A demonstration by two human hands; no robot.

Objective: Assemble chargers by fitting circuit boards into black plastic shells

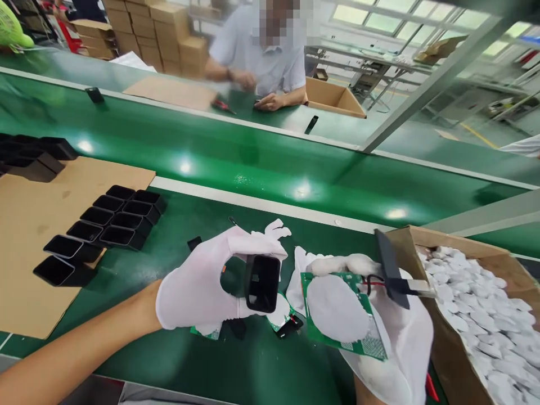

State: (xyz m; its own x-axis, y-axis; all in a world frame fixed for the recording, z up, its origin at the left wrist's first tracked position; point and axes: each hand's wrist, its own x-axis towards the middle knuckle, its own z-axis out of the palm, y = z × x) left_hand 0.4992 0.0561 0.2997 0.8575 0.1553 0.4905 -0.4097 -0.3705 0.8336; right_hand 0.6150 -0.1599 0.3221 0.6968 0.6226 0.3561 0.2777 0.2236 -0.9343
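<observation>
My left hand [202,281], in a white glove, grips a small black plastic housing [263,284], its open end turned toward me. To the right, my gloved right hand [400,332] holds a green circuit board [310,320] with a white round pad [337,309] on its face. Red and black wires run from the board to a black end plate [391,270] with a metal plug [419,287], beside the right fingers. Behind and below the housing, another board with a white pad [278,312] lies on the green mat. Loose white gloves [297,281] lie between my hands, partly hidden.
Several black housings [122,219] stand in rows at the left, by a cardboard sheet [29,225]; more [34,154] stand farther back. A cardboard box [442,337] of white pads [485,320] is at the right. Across the green conveyor [211,163] a co-worker [261,56] handles something small.
</observation>
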